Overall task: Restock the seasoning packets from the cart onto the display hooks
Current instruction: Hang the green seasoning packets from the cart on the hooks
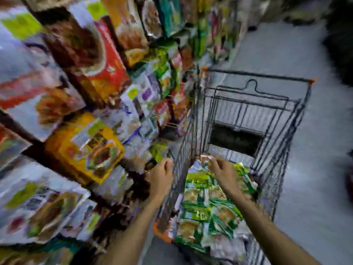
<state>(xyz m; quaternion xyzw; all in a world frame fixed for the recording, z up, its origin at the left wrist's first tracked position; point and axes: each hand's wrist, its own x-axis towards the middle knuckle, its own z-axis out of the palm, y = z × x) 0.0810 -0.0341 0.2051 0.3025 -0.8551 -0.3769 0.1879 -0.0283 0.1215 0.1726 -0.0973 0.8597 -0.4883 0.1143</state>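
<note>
Green-and-white seasoning packets [206, 213] lie flat in a heap at the wire cart's [256, 74] near end, long sides roughly along it (print blurred), with the right hand [222, 169] curled over them and the left hand [161, 176] curled beside the cart's left wall, both grips unclear.

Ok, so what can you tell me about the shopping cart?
It's a black wire shopping cart with orange corner caps, standing on the grey floor right beside the packet display. The far end shows bare wire and a dark panel; the near end is piled with green seasoning packets. The right hand reaches over that pile, and the left hand is by its display-side wall.
</note>
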